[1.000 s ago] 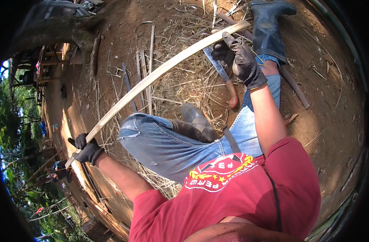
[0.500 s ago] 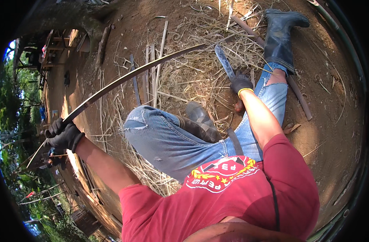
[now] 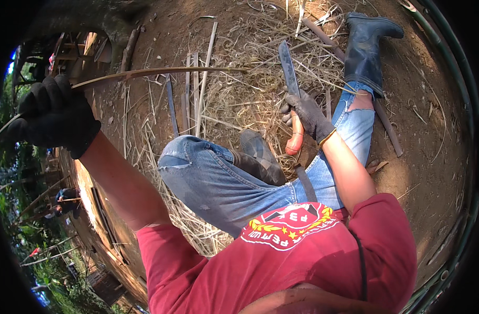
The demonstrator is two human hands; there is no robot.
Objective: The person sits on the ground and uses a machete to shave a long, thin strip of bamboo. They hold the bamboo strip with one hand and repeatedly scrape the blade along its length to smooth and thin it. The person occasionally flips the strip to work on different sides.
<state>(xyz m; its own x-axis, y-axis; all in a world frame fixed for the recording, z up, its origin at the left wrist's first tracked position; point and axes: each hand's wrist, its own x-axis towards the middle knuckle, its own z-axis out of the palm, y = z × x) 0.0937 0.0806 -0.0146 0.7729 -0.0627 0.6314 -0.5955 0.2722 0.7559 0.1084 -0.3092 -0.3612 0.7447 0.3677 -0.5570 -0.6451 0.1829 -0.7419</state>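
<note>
Raised at the far left, my left hand [image 3: 56, 112] in a dark glove is closed round a long, thin bamboo strip [image 3: 161, 72]. The strip runs rightward over the ground, and its far end stops short of the blade. My right hand [image 3: 310, 112], also gloved, grips a machete [image 3: 288, 68] by its orange-brown handle, above my lower legs. Its dark blade points away from me, apart from the strip. Beneath both lies a heap of pale shavings [image 3: 234, 99].
Several loose strips [image 3: 205, 78] and a dark flat bar [image 3: 172, 107] lie left of the shavings. My boots [image 3: 362, 60] rest on the dirt, with a brown pole [image 3: 388, 128] beside one leg. Another person [image 3: 66, 201] is at the left edge. Green bamboo poles [image 3: 459, 78] line the right.
My left hand has moved up and nearer the camera with the strip, whose far end has swung down and left, away from the blade. The machete has turned more upright and its handle now shows.
</note>
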